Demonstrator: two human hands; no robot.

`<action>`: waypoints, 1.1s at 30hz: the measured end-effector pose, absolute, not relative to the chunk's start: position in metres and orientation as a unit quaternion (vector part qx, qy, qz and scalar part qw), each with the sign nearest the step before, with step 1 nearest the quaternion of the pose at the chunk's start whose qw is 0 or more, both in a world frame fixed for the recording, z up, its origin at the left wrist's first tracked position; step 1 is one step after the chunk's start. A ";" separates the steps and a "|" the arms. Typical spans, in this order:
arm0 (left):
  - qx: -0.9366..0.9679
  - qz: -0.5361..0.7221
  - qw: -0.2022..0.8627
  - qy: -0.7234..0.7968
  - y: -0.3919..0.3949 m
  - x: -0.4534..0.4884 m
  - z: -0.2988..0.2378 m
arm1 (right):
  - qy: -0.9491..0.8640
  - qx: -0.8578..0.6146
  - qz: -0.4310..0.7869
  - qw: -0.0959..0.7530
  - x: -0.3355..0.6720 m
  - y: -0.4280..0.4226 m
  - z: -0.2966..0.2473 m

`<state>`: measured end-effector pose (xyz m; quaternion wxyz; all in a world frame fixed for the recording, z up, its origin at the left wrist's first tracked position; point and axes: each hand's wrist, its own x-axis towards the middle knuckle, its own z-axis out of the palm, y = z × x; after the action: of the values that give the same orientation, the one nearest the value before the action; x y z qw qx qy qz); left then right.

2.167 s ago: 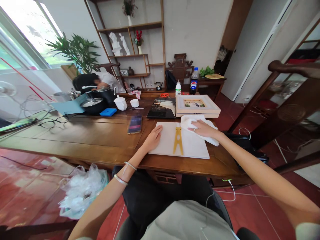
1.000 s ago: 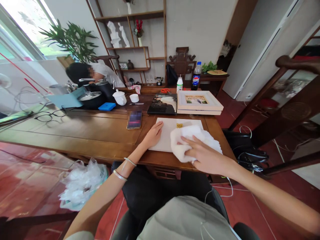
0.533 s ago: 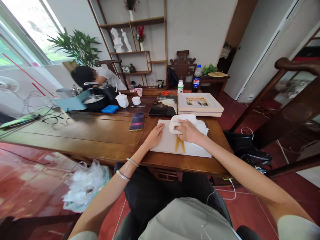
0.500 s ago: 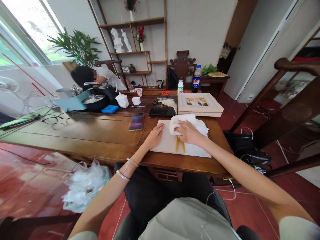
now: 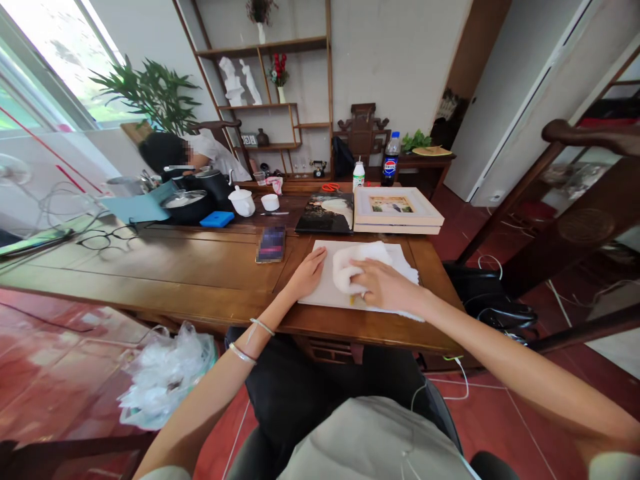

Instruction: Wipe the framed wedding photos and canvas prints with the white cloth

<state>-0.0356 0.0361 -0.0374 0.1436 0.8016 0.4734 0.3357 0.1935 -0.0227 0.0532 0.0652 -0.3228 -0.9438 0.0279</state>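
Note:
A white board [image 5: 326,288] lies flat on the wooden table [image 5: 190,267] in front of me. My left hand [image 5: 309,272] rests open on the board's left edge, fingers flat. My right hand [image 5: 383,287] presses a white cloth [image 5: 357,263] onto the board near its front edge, fingers curled over the cloth. A yellow stand piece [image 5: 353,300] on the board is almost wholly hidden under cloth and hand.
Behind the board lie a framed picture [image 5: 395,208], a dark photo print [image 5: 325,212] and a phone [image 5: 271,243]. Farther back stand a white bottle [image 5: 358,176], a cola bottle [image 5: 389,160], cups and pots. A person [image 5: 185,155] sits at the far left end. A plastic bag [image 5: 163,373] lies on the floor.
My right hand has slid the cloth from the board's far part toward its front edge, covering most of the yellow piece. My left hand has stayed put.

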 end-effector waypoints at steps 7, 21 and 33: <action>0.803 0.333 0.140 0.474 0.038 -0.036 -0.039 | -0.905 -0.420 -0.051 0.047 0.164 0.039 0.051; 0.804 0.340 0.144 0.467 0.036 -0.036 -0.038 | -0.950 -0.305 -0.033 0.054 0.173 -0.055 0.040; 0.804 0.333 0.143 0.472 0.037 -0.036 -0.039 | -0.930 -0.350 -0.112 0.012 0.156 -0.020 0.042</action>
<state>-0.0363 0.0373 -0.0391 0.1431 0.8036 0.4722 0.3328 0.1562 -0.0198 0.0422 0.0121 -0.3496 -0.9302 -0.1116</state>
